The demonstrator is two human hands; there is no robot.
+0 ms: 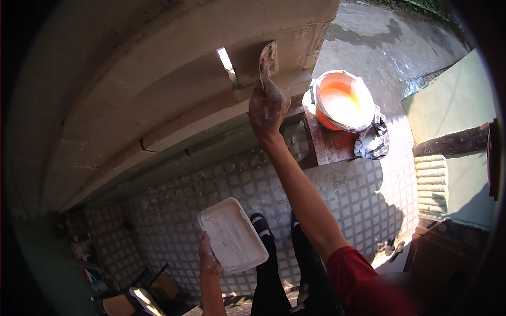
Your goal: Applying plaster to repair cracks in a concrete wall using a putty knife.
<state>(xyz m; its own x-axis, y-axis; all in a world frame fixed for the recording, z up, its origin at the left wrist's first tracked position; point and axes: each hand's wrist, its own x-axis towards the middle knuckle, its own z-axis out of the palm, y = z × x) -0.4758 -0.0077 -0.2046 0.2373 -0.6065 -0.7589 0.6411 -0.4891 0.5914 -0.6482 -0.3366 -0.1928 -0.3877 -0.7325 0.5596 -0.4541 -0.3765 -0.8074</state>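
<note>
My right hand (269,108), smeared with white paste, reaches up and grips a putty knife (268,58). Its pale, coated blade lies against the plastered wall (184,79), beside a narrow bright slot (227,63). Lower down, my left hand (208,257) is closed round the edge of a shallow white tray (199,217). A layer of whitish putty (232,234) covers the tray's bottom. Most of the left hand's fingers are hidden beneath the tray.
An orange bucket (328,120) with a whitened rim stands on a brown stool (334,145), next to a crumpled paste-stained bag (373,139). Checked floor tiles (337,195) lie below. A wooden post (453,141) and chairs (118,305) stand at the sides.
</note>
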